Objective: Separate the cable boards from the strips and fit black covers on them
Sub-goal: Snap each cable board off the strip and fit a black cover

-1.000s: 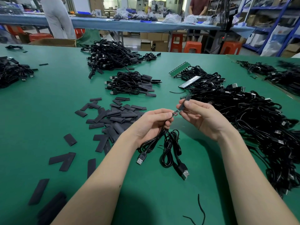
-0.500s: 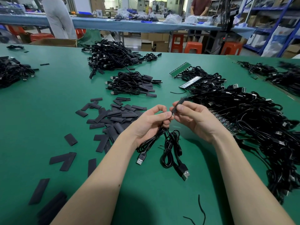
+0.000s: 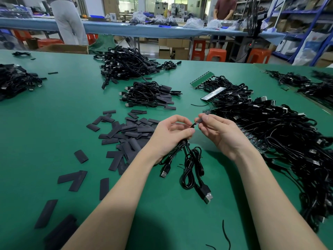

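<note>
Above the green surface (image 3: 54, 134), between the loose black covers (image 3: 126, 134) and uncut cable pile (image 3: 281, 134), left hand (image 3: 171, 134) pinches the cable board (image 3: 195, 125) while right hand (image 3: 219, 131) grips a cover (image 3: 204, 116) partly sleeved on; next, judged: push fully home.

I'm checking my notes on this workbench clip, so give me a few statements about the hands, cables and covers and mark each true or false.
1. Both hands meet over the table: the left hand and right hand work one small cable board between their fingertips. True.
2. The loose black covers lie to the right of the hands. False: they are scattered to the left; the tangled pile of uncut cables is on the right.
3. Cable loops with USB plugs hang below the left hand. True.
4. The table is red. False: it is green.
5. The right hand is empty. False: it pinches a black cover at the board.
</note>
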